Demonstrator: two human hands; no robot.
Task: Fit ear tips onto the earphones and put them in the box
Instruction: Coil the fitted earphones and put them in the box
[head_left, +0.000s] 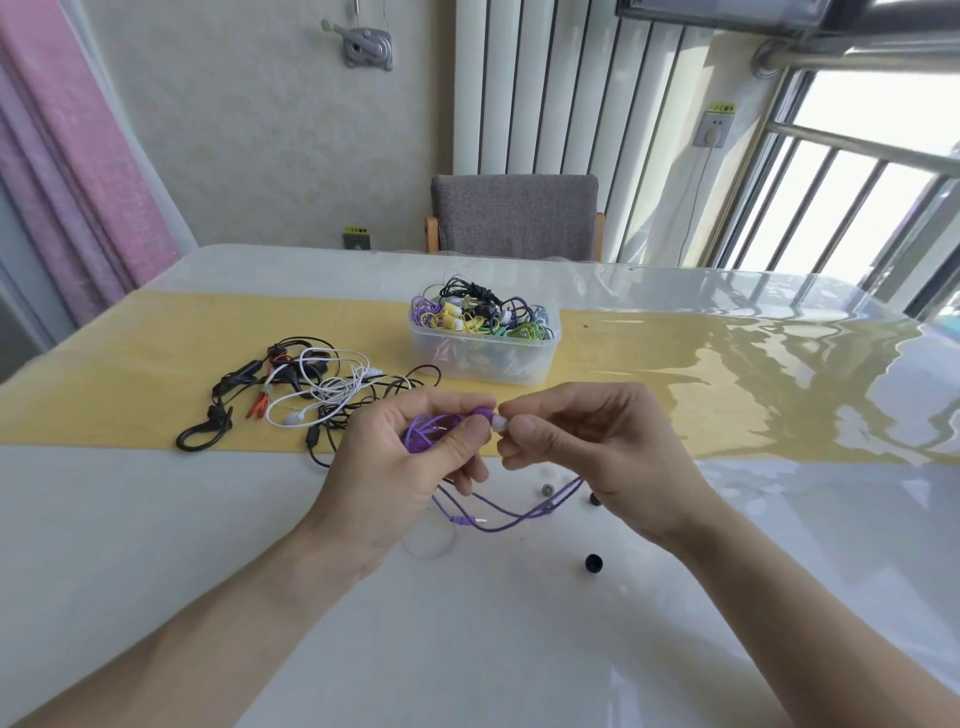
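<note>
My left hand (410, 457) pinches a purple earbud (482, 413) and holds loops of its purple cable (498, 522), which hangs down to the table. My right hand (582, 441) pinches a white ear tip (500, 422) right against the earbud's nozzle. Behind the hands stands a clear plastic box (483, 353) heaped with coiled earphones in several colours. Loose ear tips lie on the table: a black one (593, 563), a small dark one (594, 499), a grey one (546, 489) and a white one (545, 472).
A tangle of black, white and red earphones (306, 395) lies on the yellow runner (130, 374) to the left. The glossy white table (467, 649) reaches to a grey chair (514, 215) at the far side. A window with railings is on the right.
</note>
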